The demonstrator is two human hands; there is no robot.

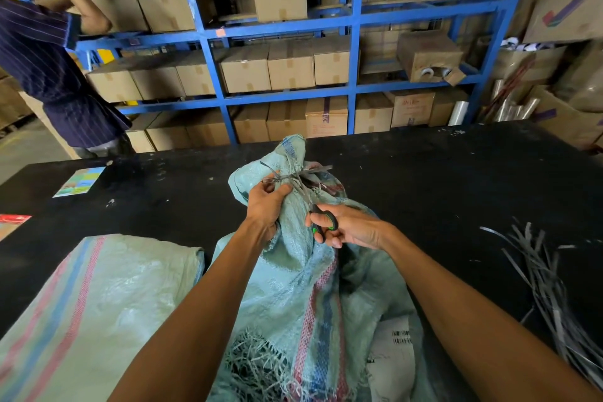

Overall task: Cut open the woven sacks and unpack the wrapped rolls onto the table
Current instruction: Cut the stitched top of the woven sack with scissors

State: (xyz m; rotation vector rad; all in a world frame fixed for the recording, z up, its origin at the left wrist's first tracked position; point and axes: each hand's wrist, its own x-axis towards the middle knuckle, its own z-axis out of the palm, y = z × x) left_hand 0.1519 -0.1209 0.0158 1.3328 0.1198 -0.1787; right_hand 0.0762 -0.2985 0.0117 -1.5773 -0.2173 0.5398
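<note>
A pale green woven sack (293, 277) with red and blue stripes stands on the black table (440, 179), its neck bunched and tied with a grey plastic strap (295, 174). My left hand (266, 202) grips the bunched neck just below the knot. My right hand (346, 227) holds black scissors with green-lined handles (321, 222), blades pointing up toward the knot. A second, flatter green sack (98, 297) lies at the near left. A white wrapped package with a barcode (391, 359) shows at the sack's frayed lower opening.
Cut grey straps (548, 287) lie piled at the right of the table. A colourful card (80, 181) and a red item (13, 220) sit at the left. Another person in a striped shirt (42, 59) stands at far left. Blue shelving (212, 59) with cardboard boxes stands behind.
</note>
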